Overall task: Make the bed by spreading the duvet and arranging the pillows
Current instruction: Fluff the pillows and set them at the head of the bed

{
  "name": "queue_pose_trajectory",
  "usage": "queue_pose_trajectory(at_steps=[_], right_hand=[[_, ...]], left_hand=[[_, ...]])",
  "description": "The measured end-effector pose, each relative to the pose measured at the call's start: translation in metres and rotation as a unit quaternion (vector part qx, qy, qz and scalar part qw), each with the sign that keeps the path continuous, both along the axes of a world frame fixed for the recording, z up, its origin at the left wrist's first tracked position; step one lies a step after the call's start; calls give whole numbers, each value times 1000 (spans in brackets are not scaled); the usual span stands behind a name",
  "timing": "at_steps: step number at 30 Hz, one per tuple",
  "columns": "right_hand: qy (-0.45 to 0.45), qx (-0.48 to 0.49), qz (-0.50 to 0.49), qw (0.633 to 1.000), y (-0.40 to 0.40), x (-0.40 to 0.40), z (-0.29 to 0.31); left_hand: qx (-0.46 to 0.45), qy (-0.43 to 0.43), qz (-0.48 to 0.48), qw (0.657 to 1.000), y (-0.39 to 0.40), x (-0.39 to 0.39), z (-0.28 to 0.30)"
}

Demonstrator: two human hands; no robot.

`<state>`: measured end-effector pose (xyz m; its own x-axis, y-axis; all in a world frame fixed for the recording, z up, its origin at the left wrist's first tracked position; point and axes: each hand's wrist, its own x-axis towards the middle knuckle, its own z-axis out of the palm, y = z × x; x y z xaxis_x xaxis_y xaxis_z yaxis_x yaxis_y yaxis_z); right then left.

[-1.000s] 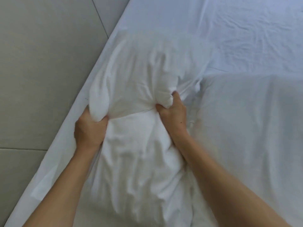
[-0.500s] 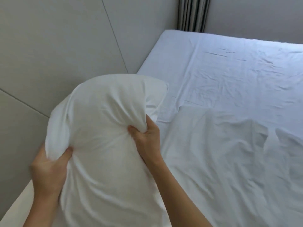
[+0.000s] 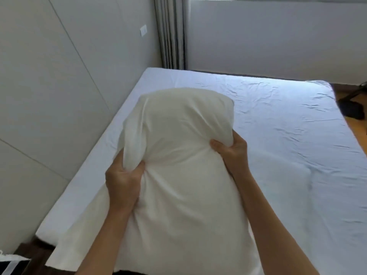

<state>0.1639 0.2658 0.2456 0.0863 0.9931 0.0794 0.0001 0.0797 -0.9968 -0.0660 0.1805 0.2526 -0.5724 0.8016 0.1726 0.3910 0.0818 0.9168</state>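
Observation:
A white pillow [image 3: 182, 147] is held up off the bed, standing on end in front of me. My left hand [image 3: 123, 179] grips a bunch of its cover on the left side. My right hand [image 3: 230, 151] grips the cover on the right side, a little higher. The bed [image 3: 278, 120] lies beyond and to the right, covered in a wrinkled white sheet. A flatter white layer, perhaps the duvet [image 3: 327, 205], lies over the near right part of the bed. The pillow hides the bed's near left part.
A pale panelled wall [image 3: 49, 96] runs along the bed's left side. Grey curtains [image 3: 172, 32] hang in the far corner. Wooden floor and a dark object [image 3: 353, 110] show past the bed's right edge. Dark floor shows at bottom left.
Both hands have lifted the pillow from the bed and raised it upright. My view has tilted up, so the far wall and curtains now show.

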Motion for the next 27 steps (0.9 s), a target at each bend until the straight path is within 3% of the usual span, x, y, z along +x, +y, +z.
queue_pose_trajectory(at_steps=[8, 10, 12, 13, 15, 16, 18, 22, 27], right_hand=[[-62, -34, -165, 984, -56, 224, -16], [-106, -56, -206, 971, -58, 270, -36], [-195, -124, -229, 946, -57, 312, -81], [-254, -186, -217, 924, -59, 328, -111], [-338, -339, -136, 868, -74, 343, -178], [-338, -400, -87, 847, -87, 341, -210], [-310, -464, -18, 830, -117, 323, -257], [-347, -455, -69, 817, -127, 280, -273], [-403, -326, -94, 850, -70, 237, -247]], left_hand=[[-13, -80, -165, 983, -10, 208, -44], [-42, -65, -189, 979, -8, 250, -66], [-143, 5, -219, 965, -2, 281, -101], [-223, 56, -246, 942, -1, 290, -122], [-402, 135, -293, 857, -4, 294, -165], [-465, 150, -304, 818, -8, 292, -183], [-508, 162, -305, 789, -19, 281, -207], [-457, 202, -291, 816, -14, 249, -219], [-371, 261, -275, 848, 17, 192, -228]])
